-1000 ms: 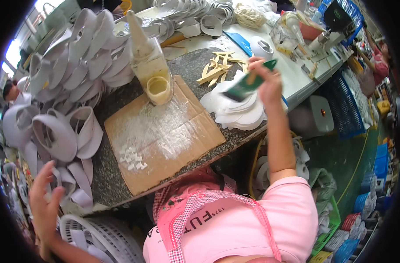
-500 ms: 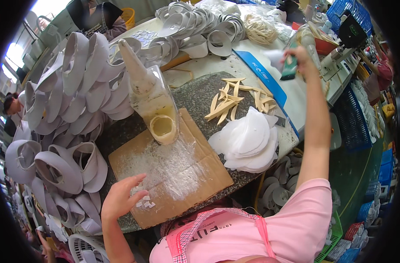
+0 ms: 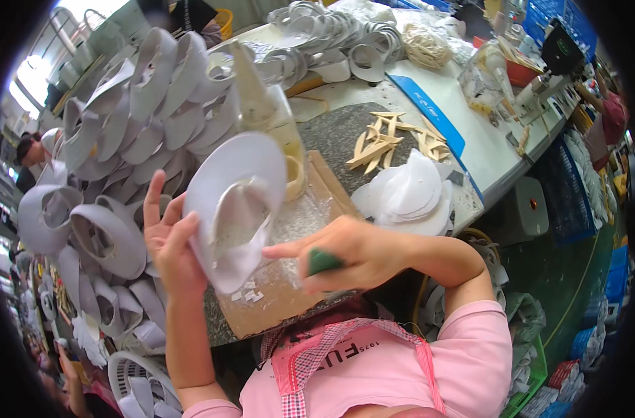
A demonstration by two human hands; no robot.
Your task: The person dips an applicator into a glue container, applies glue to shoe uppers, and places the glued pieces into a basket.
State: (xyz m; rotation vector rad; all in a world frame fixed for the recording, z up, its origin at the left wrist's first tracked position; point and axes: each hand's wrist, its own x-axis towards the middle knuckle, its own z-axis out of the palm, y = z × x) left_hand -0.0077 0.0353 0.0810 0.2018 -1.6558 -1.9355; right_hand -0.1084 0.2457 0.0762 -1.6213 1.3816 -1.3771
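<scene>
My left hand (image 3: 174,240) grips the left edge of a pale grey sun visor (image 3: 237,157) between thumb and fingers, some fingers stretched up. The visor is raised over the cardboard, tilted, its band loop toward me. My right hand (image 3: 352,254) is closed round a dark green object (image 3: 324,260), partly hidden, whose kind I cannot make out. Its index finger points left, at or very near the visor's lower band. Several small white squares (image 3: 248,292) lie on the powdery cardboard sheet (image 3: 261,317) below. Behind the visor stands a translucent glue bottle (image 3: 289,136), partly hidden.
Piles of grey visors (image 3: 133,132) fill the left side. Thin cream-coloured strips (image 3: 380,143) and stacked white curved sheets (image 3: 408,191) lie right of the cardboard. Beyond them is a blue strip (image 3: 429,115) on the white table. A white basket (image 3: 126,369) stands at lower left.
My right hand has come back from the far right to the visor, still holding the green object. My left hand, open over the cardboard before, now holds up a visor. The view has shifted slightly.
</scene>
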